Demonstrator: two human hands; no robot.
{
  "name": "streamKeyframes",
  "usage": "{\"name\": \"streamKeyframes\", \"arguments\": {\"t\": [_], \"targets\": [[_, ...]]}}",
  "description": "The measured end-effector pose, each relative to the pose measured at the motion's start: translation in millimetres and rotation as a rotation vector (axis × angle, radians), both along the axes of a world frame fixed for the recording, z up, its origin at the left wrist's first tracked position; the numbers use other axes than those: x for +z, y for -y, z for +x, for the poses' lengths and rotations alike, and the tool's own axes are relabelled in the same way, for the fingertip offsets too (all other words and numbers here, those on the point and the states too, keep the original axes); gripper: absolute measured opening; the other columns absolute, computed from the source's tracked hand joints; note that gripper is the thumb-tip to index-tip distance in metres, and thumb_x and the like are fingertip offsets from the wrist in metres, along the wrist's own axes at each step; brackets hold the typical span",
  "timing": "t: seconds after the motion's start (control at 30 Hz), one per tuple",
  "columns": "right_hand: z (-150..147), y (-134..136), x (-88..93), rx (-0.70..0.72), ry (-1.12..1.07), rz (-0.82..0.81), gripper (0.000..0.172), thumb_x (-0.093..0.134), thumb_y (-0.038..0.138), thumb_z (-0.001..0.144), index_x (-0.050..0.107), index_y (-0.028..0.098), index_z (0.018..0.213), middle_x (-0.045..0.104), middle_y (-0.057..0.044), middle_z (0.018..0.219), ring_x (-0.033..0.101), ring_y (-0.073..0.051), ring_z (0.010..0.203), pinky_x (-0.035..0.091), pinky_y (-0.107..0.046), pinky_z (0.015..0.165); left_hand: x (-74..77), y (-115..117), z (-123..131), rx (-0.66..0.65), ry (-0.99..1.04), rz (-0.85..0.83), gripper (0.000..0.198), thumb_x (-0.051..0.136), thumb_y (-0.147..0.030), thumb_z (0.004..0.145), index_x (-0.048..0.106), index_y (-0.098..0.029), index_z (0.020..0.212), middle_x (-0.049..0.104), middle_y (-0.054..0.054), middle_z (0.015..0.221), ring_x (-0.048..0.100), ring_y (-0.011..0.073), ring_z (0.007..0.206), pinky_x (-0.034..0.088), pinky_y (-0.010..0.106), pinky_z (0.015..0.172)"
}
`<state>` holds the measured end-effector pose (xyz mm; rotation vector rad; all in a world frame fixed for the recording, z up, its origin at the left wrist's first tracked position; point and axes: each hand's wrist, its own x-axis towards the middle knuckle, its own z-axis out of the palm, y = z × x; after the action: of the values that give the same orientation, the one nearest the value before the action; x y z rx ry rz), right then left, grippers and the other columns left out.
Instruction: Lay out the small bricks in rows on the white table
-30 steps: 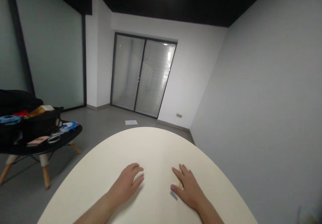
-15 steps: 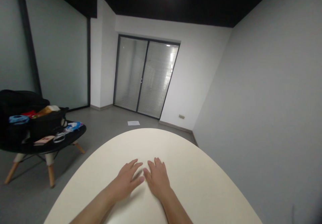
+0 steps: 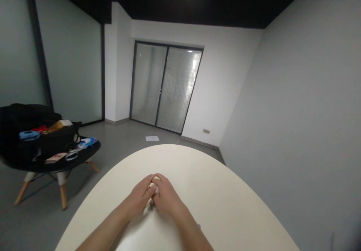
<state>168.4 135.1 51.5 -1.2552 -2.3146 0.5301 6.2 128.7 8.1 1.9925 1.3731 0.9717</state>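
Note:
My left hand (image 3: 140,195) and my right hand (image 3: 166,195) meet over the cream round table (image 3: 214,191), their fingertips touching and their thumbs close together. Both hands are curled closed around the same spot. Below the thumbs a small greyish-brown thing (image 3: 150,206) peeks out between the palms; its kind is too blurred to make out, and most of it is hidden by the fingers. A small bluish bit (image 3: 199,226) shows at the outer edge of my right forearm, mostly covered by the arm.
A black chair (image 3: 93,147) with wooden legs stands left of the table, loaded with a black bag (image 3: 56,140), a small booklet (image 3: 55,158) and a blue packet (image 3: 87,142). A white sheet (image 3: 152,138) lies on the floor. A grey wall (image 3: 296,130) rises on the right.
My hands, apart with fingers spread before, have come together and curled in. The right moved left to meet the left. A small thing now shows between them, and a bluish bit by my right forearm.

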Motion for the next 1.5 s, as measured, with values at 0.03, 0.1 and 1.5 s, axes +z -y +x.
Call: {"name": "streamKeyframes", "arguments": {"t": [0.03, 0.1, 1.5], "targets": [[13, 0, 2.6, -0.029, 0.005, -0.01, 0.047, 0.053, 0.023, 0.088, 0.058, 0.02, 0.134, 0.047, -0.013, 0.151, 0.039, -0.025, 0.141, 0.028, -0.042, 0.118, 0.5, 0, 1, -0.007, -0.035, -0.019, 0.061, 0.035, -0.052, 0.098, 0.043, -0.016, 0.147, 0.042, 0.014, 0.154, 0.038, 0.0285, 0.142, 0.024, 0.047, 0.12], [45, 3, 7.1, -0.083, 0.02, -0.032, 0.049, 0.055, 0.03, 0.088, 0.057, 0.016, 0.135, 0.044, -0.016, 0.152, 0.036, -0.027, 0.144, 0.026, -0.045, 0.119, 2.5, 3, 4, -0.032, -0.143, -0.07, 0.064, 0.042, -0.052, 0.096, 0.04, -0.018, 0.15, 0.038, 0.014, 0.156, 0.032, 0.0303, 0.145, 0.017, 0.053, 0.121], [36, -10, -2.7, -0.348, 0.148, -0.167, 0.071, 0.089, 0.037, 0.048, 0.069, 0.023, 0.115, 0.066, -0.011, 0.114, 0.067, -0.03, 0.099, 0.049, -0.037, 0.083, 23.3, 5, -28, -0.079, -0.404, -0.193, 0.109, 0.084, -0.053, 0.062, 0.033, -0.022, 0.154, 0.02, 0.02, 0.161, 0.014, 0.0364, 0.149, 0.007, 0.058, 0.119]]}}
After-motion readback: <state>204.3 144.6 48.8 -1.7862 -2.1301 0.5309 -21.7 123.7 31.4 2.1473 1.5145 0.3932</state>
